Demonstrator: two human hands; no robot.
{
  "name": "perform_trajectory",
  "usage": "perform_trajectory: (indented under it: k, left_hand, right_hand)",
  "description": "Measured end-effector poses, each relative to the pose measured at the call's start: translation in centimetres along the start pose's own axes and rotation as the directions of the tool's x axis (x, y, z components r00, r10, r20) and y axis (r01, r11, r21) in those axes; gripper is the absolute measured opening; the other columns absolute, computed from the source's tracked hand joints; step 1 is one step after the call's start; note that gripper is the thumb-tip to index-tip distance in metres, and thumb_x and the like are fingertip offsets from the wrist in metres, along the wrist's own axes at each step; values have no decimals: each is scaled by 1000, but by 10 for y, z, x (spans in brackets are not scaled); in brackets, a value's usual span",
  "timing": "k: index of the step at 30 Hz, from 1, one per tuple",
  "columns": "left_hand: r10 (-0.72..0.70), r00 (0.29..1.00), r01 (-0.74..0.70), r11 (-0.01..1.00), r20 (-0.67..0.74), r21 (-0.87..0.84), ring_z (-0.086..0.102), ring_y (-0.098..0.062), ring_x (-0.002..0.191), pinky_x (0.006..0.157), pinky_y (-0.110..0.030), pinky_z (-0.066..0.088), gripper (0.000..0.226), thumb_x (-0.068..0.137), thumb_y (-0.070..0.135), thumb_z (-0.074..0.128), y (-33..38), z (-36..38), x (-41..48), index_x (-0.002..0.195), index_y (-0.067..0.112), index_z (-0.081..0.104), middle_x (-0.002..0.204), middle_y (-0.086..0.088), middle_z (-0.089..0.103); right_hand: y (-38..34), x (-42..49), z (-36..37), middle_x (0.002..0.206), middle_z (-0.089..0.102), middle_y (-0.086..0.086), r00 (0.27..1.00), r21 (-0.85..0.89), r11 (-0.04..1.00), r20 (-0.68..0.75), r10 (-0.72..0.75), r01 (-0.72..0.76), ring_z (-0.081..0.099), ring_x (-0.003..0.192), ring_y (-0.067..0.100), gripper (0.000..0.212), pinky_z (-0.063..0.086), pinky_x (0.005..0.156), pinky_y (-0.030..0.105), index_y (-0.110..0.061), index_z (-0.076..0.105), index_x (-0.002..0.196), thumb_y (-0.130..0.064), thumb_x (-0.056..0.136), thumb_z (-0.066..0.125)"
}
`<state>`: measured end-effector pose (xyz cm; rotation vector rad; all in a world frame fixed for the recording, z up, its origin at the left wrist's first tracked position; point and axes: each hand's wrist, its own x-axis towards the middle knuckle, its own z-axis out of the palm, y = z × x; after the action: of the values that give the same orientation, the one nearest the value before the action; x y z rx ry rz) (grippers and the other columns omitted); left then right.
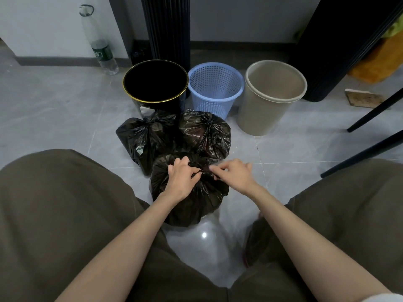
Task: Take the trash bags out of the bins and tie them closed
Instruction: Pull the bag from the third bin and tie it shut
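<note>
Three black trash bags sit on the grey floor in front of three bins. The nearest bag (192, 203) stands between my knees. My left hand (182, 180) and my right hand (234, 175) each pinch a twisted strand of its gathered top, close to the knot in the middle. Behind it, the left bag (141, 138) and the right bag (207, 131) both have their tops knotted. The black bin with a gold rim (156, 83), the blue mesh basket (216, 86) and the beige bin (272, 94) stand in a row with no bags in them.
A plastic bottle (99, 44) leans against the white wall at back left. A dark ribbed column (166, 29) rises behind the bins. Black chair legs (370, 118) slant in at the right, beside a dark panel and an orange object (379, 57).
</note>
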<state>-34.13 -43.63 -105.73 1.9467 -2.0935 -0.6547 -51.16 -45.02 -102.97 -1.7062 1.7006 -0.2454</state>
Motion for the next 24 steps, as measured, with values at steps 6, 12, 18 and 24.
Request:
perform_trajectory:
  k: [6,12,18,24]
  left_hand:
    - [42,998,-41,999,38,-25,28,-15,91,81,-28,20,27,96,37,47,5,-1,1,102,26,72,87,3,32]
    - [6,998,-3,999,69,-39,32,-18,98,87,-29,22,27,96,37,46,8,-4,2,110,30,68,93,1,35]
    - [-54,996,57,998,75,-38,34,-25,116,97,-36,24,28,96,35,47,1,-6,5,117,33,66,116,-6,45]
    - [-12,996,13,1000,94,-9,37,-24,106,83,-31,22,26,96,36,47,1,-5,2,109,31,69,94,1,36]
  right_hand:
    - [-15,-3,12,99,62,-9,944,846,420,277,182,-329,41,85,12,30,32,83,26,-26,73,103,-45,92,52]
    - [4,0,12,75,64,-3,988,-257,966,-148,-47,7,56,100,19,39,31,89,38,-26,65,76,-47,96,39]
    - [15,5,4,89,68,-6,987,-407,904,-35,-158,131,50,103,14,35,29,92,38,-31,68,89,-54,92,42]
    - [-8,4,5,97,66,-4,953,782,551,288,98,-293,58,103,13,24,39,98,34,-18,70,91,-40,88,61]
